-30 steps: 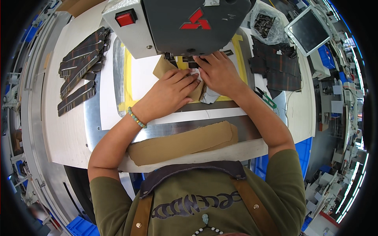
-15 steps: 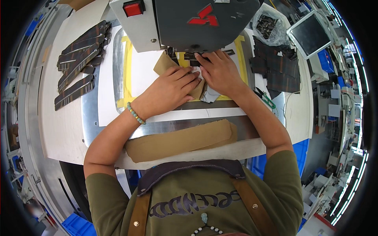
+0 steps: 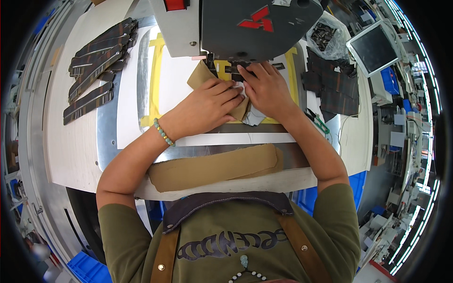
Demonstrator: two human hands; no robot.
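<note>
My left hand (image 3: 207, 107) lies palm down on a tan cloth piece (image 3: 200, 75), its fingers stretched out side by side. The cloth's upper left corner lifts beside the hand, and more of it shows between my hands with a pale grey-white layer (image 3: 255, 117) at its lower edge. My right hand (image 3: 269, 89) rests just to the right, fingers apart, index fingertip at a small dark piece (image 3: 232, 69) below the sewing machine's head (image 3: 245, 33). My right fingertips are partly hidden under the head, so what they touch there is unclear.
Dark plaid strips (image 3: 96, 59) lie at left. More plaid pieces (image 3: 337, 89), green-handled snips (image 3: 321, 123) and a clear bag of small dark parts (image 3: 325, 35) are at right, near a screen (image 3: 373, 49). Tan strips (image 3: 212, 169) lie along the front edge.
The whole view has shifted slightly, with the machine head now a little further right and higher. My hands keep nearly the same pose on the cloth.
</note>
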